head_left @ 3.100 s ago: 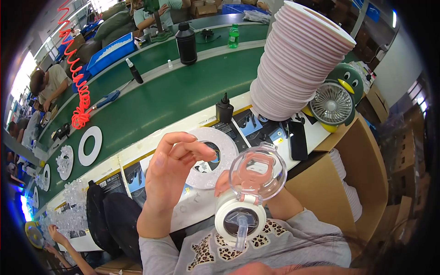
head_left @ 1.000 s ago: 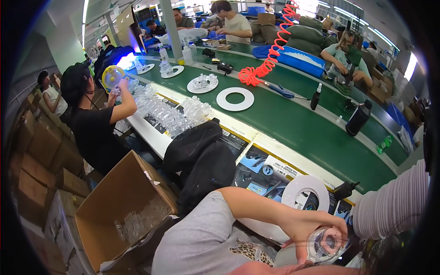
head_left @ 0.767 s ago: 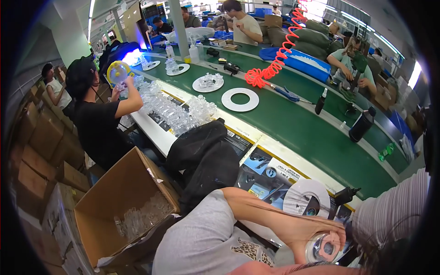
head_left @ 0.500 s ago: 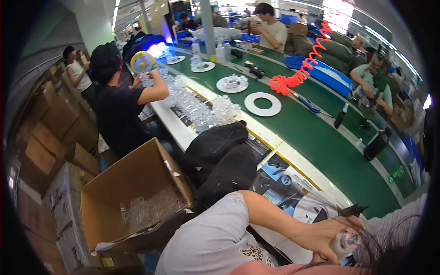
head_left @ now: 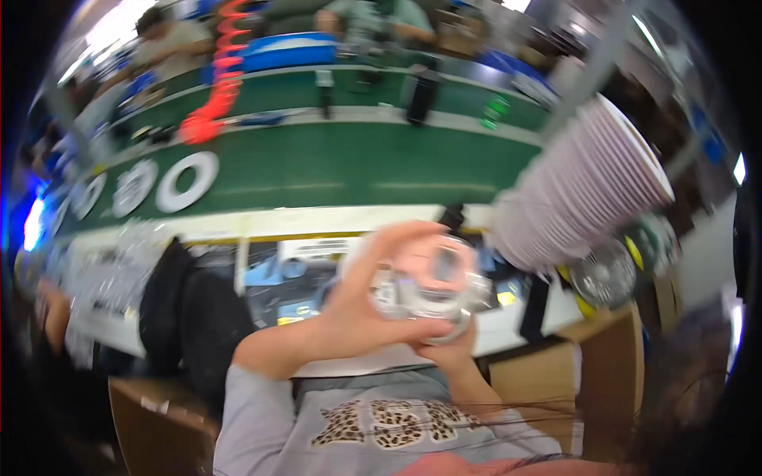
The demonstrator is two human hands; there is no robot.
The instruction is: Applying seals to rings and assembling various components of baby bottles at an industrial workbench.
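Note:
Over the near edge of the bench, my left hand [head_left: 349, 313] curls its thumb and fingers around a small rounded device of clear plastic with a peach-coloured part [head_left: 432, 274]. A dark oval spot shows on the peach face; blur hides its finer detail. From below, my right hand [head_left: 456, 349] supports the same device, its fingers mostly hidden behind it. Under the hands lies printed sheeting [head_left: 305, 274] with blue, black and yellow pictures.
A tall leaning stack of pale pink rings [head_left: 583, 186] stands right, beside a yellow-rimmed fan [head_left: 603, 278]. Cardboard boxes [head_left: 611, 373] flank me. Black cloth [head_left: 210, 301] and clear plastic parts [head_left: 119, 270] lie left. Beyond runs a green conveyor [head_left: 341, 174] with white rings [head_left: 187, 182] and a red coiled hose [head_left: 226, 75].
My view has swung to the right toward the bench. The device, low at the right edge before, is now raised in front of me, with both hands on it.

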